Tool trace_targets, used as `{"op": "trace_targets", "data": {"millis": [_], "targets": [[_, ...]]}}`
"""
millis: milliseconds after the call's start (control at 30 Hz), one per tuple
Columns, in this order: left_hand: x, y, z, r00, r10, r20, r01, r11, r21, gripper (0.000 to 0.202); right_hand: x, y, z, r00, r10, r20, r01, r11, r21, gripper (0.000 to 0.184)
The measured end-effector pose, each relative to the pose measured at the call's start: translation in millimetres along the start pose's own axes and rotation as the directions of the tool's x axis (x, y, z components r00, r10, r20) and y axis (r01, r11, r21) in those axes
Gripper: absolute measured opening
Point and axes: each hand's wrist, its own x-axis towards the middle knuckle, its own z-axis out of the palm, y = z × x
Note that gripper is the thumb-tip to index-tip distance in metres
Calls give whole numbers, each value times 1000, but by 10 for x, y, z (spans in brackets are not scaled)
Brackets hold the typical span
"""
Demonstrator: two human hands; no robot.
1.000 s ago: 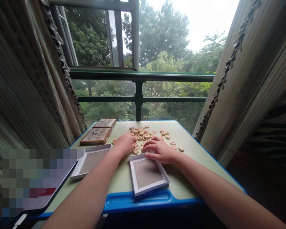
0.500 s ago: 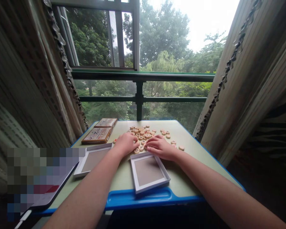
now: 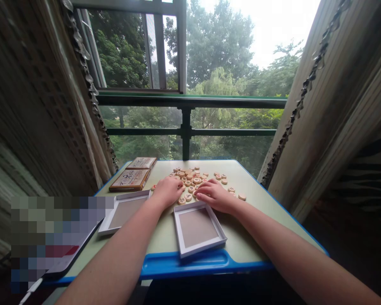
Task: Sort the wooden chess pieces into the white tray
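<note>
wooden discs [image 3: 196,180], round, pale and flat-faced, are heaped at the clock's centre on the table [image 3: 250,233], their tops marked in red or black characters. strays are scattered towards three and four o'clock. at eight o'clock the heap is met by the left hand [image 3: 169,190], its fingers curled over the nearest discs; whether one is gripped cannot be told. at four o'clock the right hand [image 3: 215,195] is held half open, fingers lightly bent, tips at the discs, with nothing seen clasped.

at six, a shallow white tray [image 3: 198,228] with a smooth grey-brown floor is set just below the right hand, its near edge overhanging the moulded blue rim [image 3: 161,263]. a matching second tray [image 3: 123,214] is placed at eight, and two flat printed boxes [image 3: 130,178] at nine. pale green tabletop is shown between the right forearm [image 3: 273,233] and the right-hand edge.

the second tray is partly covered by the left forearm [image 3: 114,254]. at seven to eight, a thin dark-edged device [image 3: 73,264] is mostly masked by blurred squares. some discs are hidden beneath the fingers, and many characters are too small to be read.
</note>
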Motion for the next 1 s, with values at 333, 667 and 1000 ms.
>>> {"op": "trace_targets", "data": {"millis": [333,667,1000], "targets": [[-6,-20,6,1000,17,-9,-17,1000,1,26,-5,-12,3,1000,14,-4,-14,1000,12,32],[7,-28,42,998,-40,-40,40,999,-8,31,-4,-32,-10,1000,15,-8,-15,1000,-4,30],[16,-27,27,999,-17,49,18,1000,-24,30,9,-24,-2,1000,6,4,-6,1000,-1,31]]}}
